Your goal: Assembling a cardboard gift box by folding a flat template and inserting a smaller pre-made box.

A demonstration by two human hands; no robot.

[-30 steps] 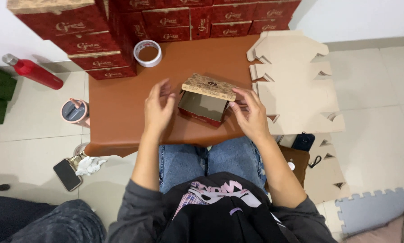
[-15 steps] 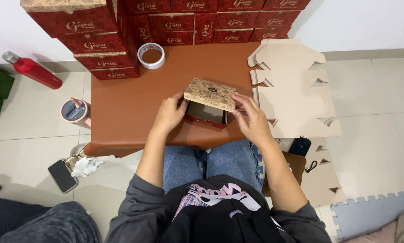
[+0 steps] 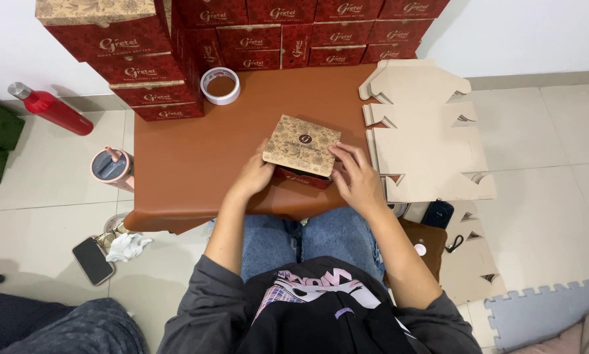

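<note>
Brown table (image 3: 196, 157): both hands (fingers curled) clasp box (image 3: 301, 145).

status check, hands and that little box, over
Left hand on the small box, near-left corner. Right hand on its right edge, fingers over the closed lid. Box sits on the brown table. Nothing in the way.

The left hand (image 3: 255, 176) hides the small box's (image 3: 301, 145) red side at nine o'clock; the stacked red boxes (image 3: 288, 29) are cropped at twelve o'clock.
</note>
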